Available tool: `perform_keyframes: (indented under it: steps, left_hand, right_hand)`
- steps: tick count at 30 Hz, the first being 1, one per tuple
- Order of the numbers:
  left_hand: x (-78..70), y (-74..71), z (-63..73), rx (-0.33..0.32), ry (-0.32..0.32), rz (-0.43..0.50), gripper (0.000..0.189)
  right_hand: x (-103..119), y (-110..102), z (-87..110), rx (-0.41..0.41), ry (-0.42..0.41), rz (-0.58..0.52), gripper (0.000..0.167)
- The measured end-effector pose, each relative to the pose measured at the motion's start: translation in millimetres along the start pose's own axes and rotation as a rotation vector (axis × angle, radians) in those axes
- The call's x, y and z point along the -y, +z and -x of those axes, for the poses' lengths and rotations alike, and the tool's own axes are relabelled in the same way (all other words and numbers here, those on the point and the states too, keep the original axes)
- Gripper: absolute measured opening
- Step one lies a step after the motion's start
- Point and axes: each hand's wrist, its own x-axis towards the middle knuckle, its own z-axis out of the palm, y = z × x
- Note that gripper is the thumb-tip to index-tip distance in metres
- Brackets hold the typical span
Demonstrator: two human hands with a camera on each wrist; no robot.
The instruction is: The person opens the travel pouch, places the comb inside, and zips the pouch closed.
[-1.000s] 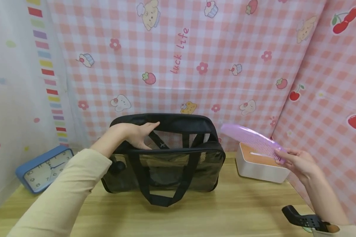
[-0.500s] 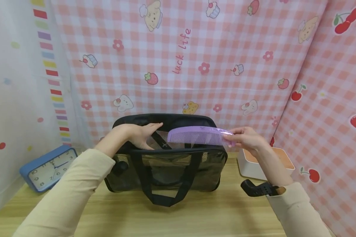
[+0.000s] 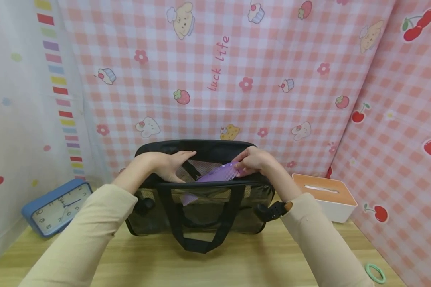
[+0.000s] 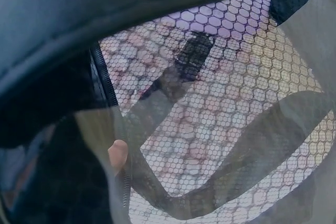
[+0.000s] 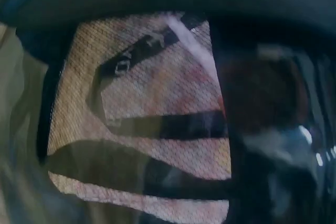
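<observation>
A black bag point(image 3: 215, 184) with see-through front and mesh panels stands on the table, its top open toward me. My left hand point(image 3: 164, 165) reaches into the left of the opening, thumb and fingers spread between the front and back rims. My right hand point(image 3: 253, 160) pinches one end of a purple comb point(image 3: 217, 173) at the right of the opening. The comb slants down to the left, and its far end shows through the clear front, inside the bag. Through the mesh in the left wrist view, part of the purple comb point(image 4: 226, 17) is visible.
A blue clock point(image 3: 57, 207) stands left of the bag. To the right is a white tissue box point(image 3: 341, 211) with a wood-coloured top. A green ring point(image 3: 375, 273) lies at the front right. The bag's black handle point(image 3: 197, 245) hangs toward me; checked cloth covers the back and right walls.
My right hand has carried the comb leftward from above the tissue box and lowered it, tilted, into the bag's opening. My left hand has stayed in place at the opening.
</observation>
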Motion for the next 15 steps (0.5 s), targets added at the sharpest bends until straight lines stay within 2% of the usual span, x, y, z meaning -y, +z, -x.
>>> perform_keyframes:
  steps: [5, 10, 15]
  left_hand:
    - [1.1, 0.8, 1.1, -0.004, 0.004, -0.001, 0.083]
    - [1.6, 0.6, 0.4, 0.003, 0.008, -0.002, 0.083]
    - [1.3, -0.6, -0.1, 0.006, 0.007, 0.007, 0.083]
  right_hand:
    - [5.8, 13.2, -8.9, 0.002, 0.015, -0.015, 0.035]
    - [6.2, 17.2, -13.1, 0.006, 0.02, -0.038, 0.038]
    - [6.6, 14.7, -12.5, 0.003, 0.013, 0.051, 0.038]
